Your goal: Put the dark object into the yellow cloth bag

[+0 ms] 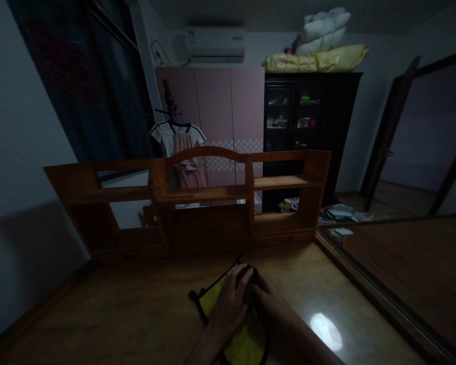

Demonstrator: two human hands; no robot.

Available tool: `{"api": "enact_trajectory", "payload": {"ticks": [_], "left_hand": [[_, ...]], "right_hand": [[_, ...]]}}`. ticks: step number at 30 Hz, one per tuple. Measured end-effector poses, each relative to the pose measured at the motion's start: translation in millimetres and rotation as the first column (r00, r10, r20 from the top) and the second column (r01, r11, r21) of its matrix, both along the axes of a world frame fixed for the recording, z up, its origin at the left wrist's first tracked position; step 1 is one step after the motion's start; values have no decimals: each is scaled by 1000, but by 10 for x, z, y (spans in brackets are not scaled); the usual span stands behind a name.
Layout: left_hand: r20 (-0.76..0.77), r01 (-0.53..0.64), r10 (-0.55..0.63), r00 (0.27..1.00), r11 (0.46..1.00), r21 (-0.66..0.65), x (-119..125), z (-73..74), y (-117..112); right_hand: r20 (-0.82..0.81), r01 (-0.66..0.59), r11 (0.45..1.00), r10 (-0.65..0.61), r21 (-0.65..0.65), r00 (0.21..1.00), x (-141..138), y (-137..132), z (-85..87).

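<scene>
The yellow cloth item (246, 345), edged in black, lies flat on the wooden desk (137, 314) near the person's edge of it, at 6 o'clock in the view. Both hands are on it. The left hand (231, 303) rests palm down with its fingers loosely extended, pressing rather than clasping. Its fingertips reach a small dark part (250, 280) at the item's 12 o'clock end. The right hand (266, 300) meets it there from 3 o'clock, but the gloom hides whether those fingers pinch the dark part or only touch it.

The work in hand looks like flattening or arranging the item at its top end. Any further move calls for care in poor light and for a surer hold on that dark part.

At 12 o'clock from the item stands a wooden shelf unit (205, 195). A bright glare spot (326, 330) shows on the desk at 3 o'clock.
</scene>
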State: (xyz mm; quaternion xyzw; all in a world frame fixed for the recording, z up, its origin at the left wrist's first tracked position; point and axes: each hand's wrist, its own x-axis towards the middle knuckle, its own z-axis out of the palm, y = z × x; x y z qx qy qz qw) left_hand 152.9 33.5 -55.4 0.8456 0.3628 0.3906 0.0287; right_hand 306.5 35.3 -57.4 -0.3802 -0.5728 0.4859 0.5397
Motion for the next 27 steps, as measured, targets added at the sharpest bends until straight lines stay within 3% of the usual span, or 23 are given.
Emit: {"api": "enact_trajectory", "payload": {"ticks": [3, 6, 11, 18, 27], "left_hand": [[-6, 7, -8, 1000, 1000, -9, -9, 5, 6], [29, 10, -9, 1000, 999, -38, -5, 18, -3], [68, 13, -8, 998, 998, -65, 3, 28, -20], [81, 15, -10, 997, 999, -52, -20, 49, -11], [85, -42, 47, 995, 997, -59, -15, 34, -4]], "right_hand": [[155, 101, 988, -118, 116, 981, 19, -2, -81], [338, 173, 960, -242, 221, 910, 69, -22, -67], [466, 230, 925, -355, 304, 811, 129, -48, -7], [453, 208, 941, -313, 267, 835, 60, -88, 13], [508, 253, 938, -341, 235, 791, 38, -100, 50]]}}
